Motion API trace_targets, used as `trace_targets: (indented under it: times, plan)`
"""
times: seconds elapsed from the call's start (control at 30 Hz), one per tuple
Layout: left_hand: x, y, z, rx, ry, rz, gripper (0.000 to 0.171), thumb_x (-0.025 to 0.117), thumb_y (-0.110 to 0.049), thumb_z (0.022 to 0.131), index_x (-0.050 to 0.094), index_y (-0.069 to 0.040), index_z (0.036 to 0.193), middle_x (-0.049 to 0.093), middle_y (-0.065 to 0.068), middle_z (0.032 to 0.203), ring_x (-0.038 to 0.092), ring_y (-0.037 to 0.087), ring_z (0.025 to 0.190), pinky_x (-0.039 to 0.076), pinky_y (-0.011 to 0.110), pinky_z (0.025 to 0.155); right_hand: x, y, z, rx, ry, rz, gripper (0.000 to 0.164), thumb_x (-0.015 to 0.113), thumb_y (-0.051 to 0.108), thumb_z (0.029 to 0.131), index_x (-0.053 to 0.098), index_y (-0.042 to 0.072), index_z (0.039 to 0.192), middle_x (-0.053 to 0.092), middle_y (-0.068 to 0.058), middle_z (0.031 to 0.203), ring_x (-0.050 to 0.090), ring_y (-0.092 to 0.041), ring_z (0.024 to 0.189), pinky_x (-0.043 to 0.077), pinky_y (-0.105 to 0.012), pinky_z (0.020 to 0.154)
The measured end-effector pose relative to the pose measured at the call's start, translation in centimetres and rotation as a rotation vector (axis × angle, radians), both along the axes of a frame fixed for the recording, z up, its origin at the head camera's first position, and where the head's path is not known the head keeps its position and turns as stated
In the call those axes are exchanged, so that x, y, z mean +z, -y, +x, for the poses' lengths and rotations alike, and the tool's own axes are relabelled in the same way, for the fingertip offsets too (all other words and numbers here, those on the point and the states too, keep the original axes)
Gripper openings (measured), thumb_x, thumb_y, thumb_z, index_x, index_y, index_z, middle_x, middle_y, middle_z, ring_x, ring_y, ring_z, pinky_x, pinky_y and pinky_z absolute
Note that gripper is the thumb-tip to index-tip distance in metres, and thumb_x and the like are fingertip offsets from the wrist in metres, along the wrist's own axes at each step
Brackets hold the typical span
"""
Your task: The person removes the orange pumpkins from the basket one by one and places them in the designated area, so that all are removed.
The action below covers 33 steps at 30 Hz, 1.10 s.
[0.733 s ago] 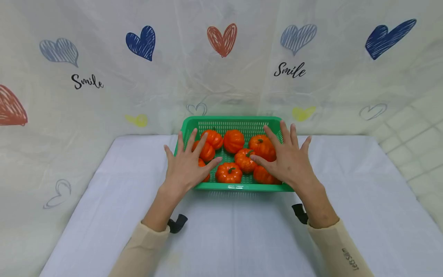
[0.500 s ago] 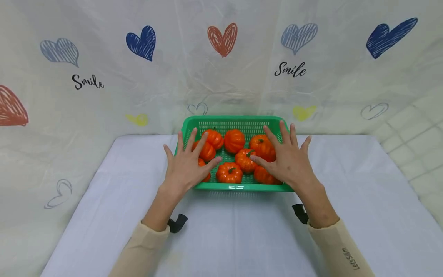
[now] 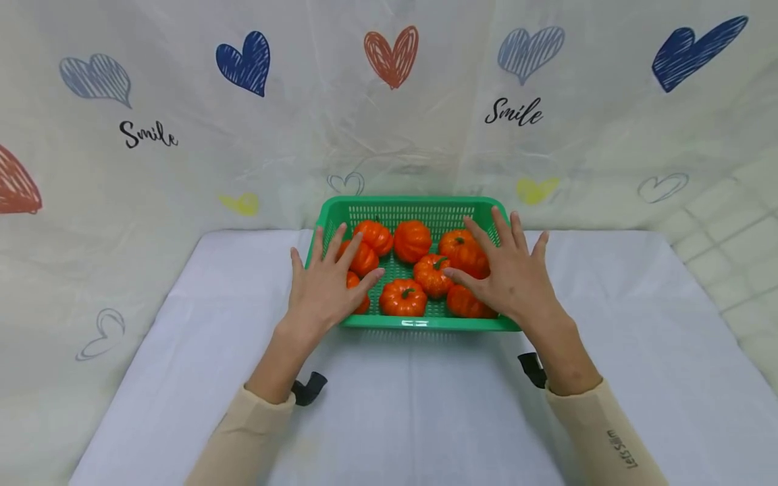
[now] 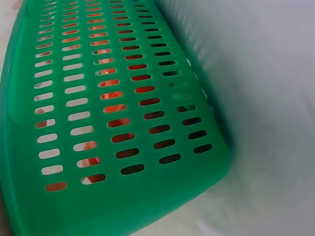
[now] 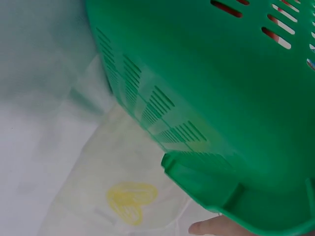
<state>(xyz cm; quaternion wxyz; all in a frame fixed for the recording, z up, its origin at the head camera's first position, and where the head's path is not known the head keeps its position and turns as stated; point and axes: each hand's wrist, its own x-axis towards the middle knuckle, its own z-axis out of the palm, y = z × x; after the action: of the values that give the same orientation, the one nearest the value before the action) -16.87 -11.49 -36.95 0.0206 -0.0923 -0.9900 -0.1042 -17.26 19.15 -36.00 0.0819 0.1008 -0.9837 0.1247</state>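
Observation:
A green plastic basket (image 3: pixel 419 324) with slotted walls stands on the table, holding several small orange pumpkins (image 3: pixel 404 298). Over its left end my left hand (image 3: pixel 322 290) is spread, fingers straight and holding nothing. My right hand (image 3: pixel 513 280) spreads the same way over the right end, its thumb in front of a pumpkin in the head view. The hands hide parts of the outer pumpkins. In the left wrist view the basket's slotted side (image 4: pixel 123 206) fills much of the frame. The right wrist view shows a basket corner (image 5: pixel 221 83) and a fingertip (image 5: pixel 216 226) below its rim.
A white cloth (image 3: pixel 413 405) covers the table. Just behind the basket hangs a pale wall sheet (image 3: pixel 304 135) printed with hearts and "Smile". Black straps (image 3: pixel 310 389) show at both wrists, below beige sleeves (image 3: pixel 249 432).
The head view has shifted slightly, so wall prints and basket sit higher in it. Both hands keep nearly the same spread pose over the basket; the pumpkins lie as before.

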Motion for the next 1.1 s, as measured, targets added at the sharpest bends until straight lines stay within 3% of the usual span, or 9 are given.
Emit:
trace_targets:
  times: [0.23, 0.47, 0.67, 0.8, 1.1]
  plan:
    - [-0.3, 0.5, 0.1, -0.009, 0.004, 0.074, 0.087, 0.030, -0.083, 0.097, 0.029, -0.029, 0.166, 0.019, 0.001, 0.176, 0.008, 0.036, 0.165, 0.012, 0.076, 0.124, -0.1, -0.1, 0.0, 0.031, 0.020, -0.083, 0.090, 0.067, 0.068, 0.091, 0.033, 0.027, 0.164, 0.025, -0.023, 0.170, 0.018, -0.046, 0.159, 0.002, -0.083, 0.119]
    - [-0.4, 1.1, 0.3, -0.032, -0.050, 0.130, 0.085, 0.035, -0.080, 0.098, 0.041, -0.024, 0.161, 0.031, 0.001, 0.172, 0.022, 0.035, 0.162, 0.024, 0.071, 0.123, 0.1, -0.4, 0.0, 0.064, 0.029, -0.139, 0.080, 0.071, 0.054, 0.094, 0.040, 0.022, 0.161, 0.034, -0.023, 0.165, 0.027, -0.043, 0.156, 0.007, -0.079, 0.123]
    - [-0.6, 1.9, 0.5, -0.061, -0.100, 0.216, 0.080, 0.041, -0.078, 0.098, 0.049, -0.023, 0.156, 0.039, 0.000, 0.168, 0.029, 0.033, 0.159, 0.031, 0.064, 0.122, 0.5, -0.6, -0.2, 0.102, 0.058, -0.213, 0.070, 0.072, 0.042, 0.097, 0.046, 0.016, 0.157, 0.044, -0.021, 0.158, 0.043, -0.049, 0.143, 0.036, -0.071, 0.116]
    - [-0.8, 2.6, 0.8, -0.054, -0.107, 0.273, 0.078, 0.047, -0.076, 0.097, 0.050, -0.024, 0.155, 0.037, -0.003, 0.169, 0.028, 0.029, 0.160, 0.032, 0.063, 0.123, 0.4, -0.8, -0.3, 0.117, 0.078, -0.226, 0.064, 0.072, 0.036, 0.098, 0.050, 0.013, 0.153, 0.050, -0.017, 0.151, 0.052, -0.047, 0.133, 0.045, -0.068, 0.109]
    - [-1.5, 3.7, 1.4, -0.057, -0.081, 0.307, 0.085, 0.052, -0.077, 0.094, 0.044, -0.024, 0.159, 0.022, -0.006, 0.175, 0.016, 0.028, 0.164, 0.033, 0.068, 0.120, 0.2, -1.3, -0.3, 0.126, 0.089, -0.169, 0.057, 0.072, 0.027, 0.099, 0.054, 0.008, 0.149, 0.059, -0.020, 0.142, 0.057, -0.048, 0.124, 0.047, -0.066, 0.106]
